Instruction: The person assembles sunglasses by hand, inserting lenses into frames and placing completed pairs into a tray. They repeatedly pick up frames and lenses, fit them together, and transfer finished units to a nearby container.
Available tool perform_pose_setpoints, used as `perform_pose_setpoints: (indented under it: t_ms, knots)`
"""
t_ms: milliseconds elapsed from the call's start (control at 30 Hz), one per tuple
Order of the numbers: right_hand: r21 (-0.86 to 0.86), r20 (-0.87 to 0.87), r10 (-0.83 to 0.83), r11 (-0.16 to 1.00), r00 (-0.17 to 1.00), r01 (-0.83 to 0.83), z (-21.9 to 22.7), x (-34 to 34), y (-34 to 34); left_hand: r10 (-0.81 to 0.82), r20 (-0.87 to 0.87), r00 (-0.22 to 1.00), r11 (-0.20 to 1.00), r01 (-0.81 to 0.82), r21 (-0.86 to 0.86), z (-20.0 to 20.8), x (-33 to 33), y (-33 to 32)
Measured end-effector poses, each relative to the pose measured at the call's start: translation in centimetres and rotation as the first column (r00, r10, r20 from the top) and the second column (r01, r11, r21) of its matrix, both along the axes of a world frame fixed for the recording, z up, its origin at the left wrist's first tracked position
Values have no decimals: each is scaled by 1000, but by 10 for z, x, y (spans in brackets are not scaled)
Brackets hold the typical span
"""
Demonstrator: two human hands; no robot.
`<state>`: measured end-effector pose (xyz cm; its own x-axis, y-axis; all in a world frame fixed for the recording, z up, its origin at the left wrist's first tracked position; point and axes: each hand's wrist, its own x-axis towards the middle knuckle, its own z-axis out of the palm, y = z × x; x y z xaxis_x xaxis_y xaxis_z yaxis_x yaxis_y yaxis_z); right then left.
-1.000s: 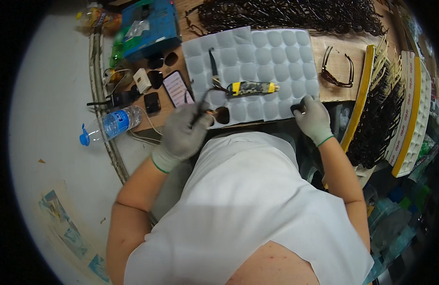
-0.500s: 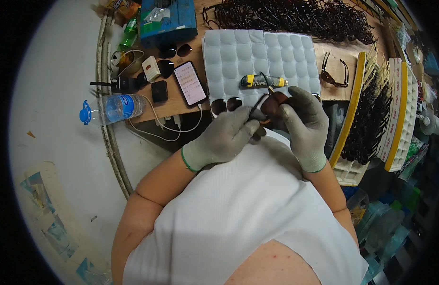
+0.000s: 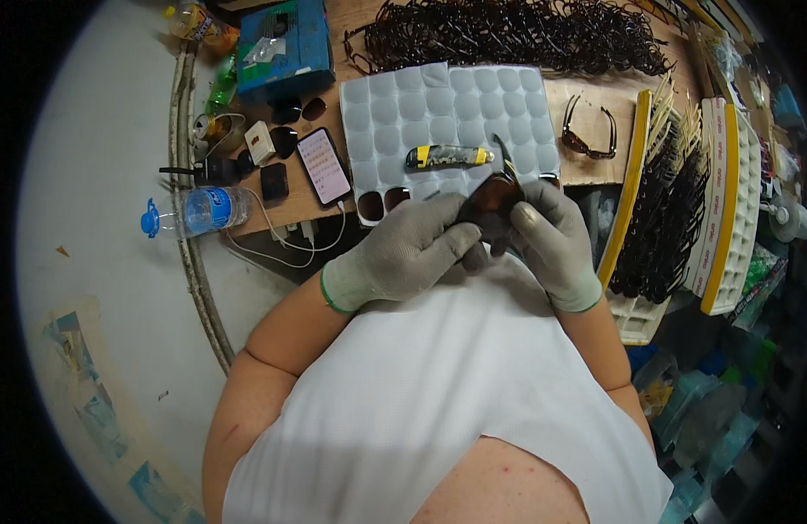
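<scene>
Both my hands wear grey knit gloves with green-edged cuffs. Between them, above my lap, is a pair of dark brown sunglasses, one temple pointing up and away from me. My left hand grips its left side with thumb and fingers. Across from it, my right hand pinches the right side, thumb along the near face. The gloves hide much of the frame. Just beyond lies a yellow-and-black utility knife on a pale grey dimpled tray. Two dark lenses rest at the tray's near left corner.
Many dark frames are heaped at the back. One finished-looking pair of sunglasses sits right of the tray, beside yellow-edged racks of dark parts. Leftward are a charging phone, a blue box and a water bottle.
The sunglasses have been turned in my hands, so a broad dark face now shows and a temple points upward. My hands have drawn slightly closer together. The whole view has shifted a little.
</scene>
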<state>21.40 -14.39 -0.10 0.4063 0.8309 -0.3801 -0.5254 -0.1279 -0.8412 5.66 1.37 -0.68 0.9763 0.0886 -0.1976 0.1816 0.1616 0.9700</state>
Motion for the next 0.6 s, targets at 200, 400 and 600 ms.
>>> perform_pose_setpoints:
  t_ms: [200, 400, 600]
  knots:
    - [11, -50, 401, 916, 915, -401, 6, 64, -29, -124, 24, 992, 965, 115, 234, 33, 23, -15]
    - [37, -94, 325, 946, 941, -323, -18, 64, -15, 143, 12, 990, 874, -132, 467, 18, 26, -27]
    - [-93, -40, 310, 945, 950, -312, -15, 43, 5, 251, -52, 967, 881, -206, 425, 19, 16, -22]
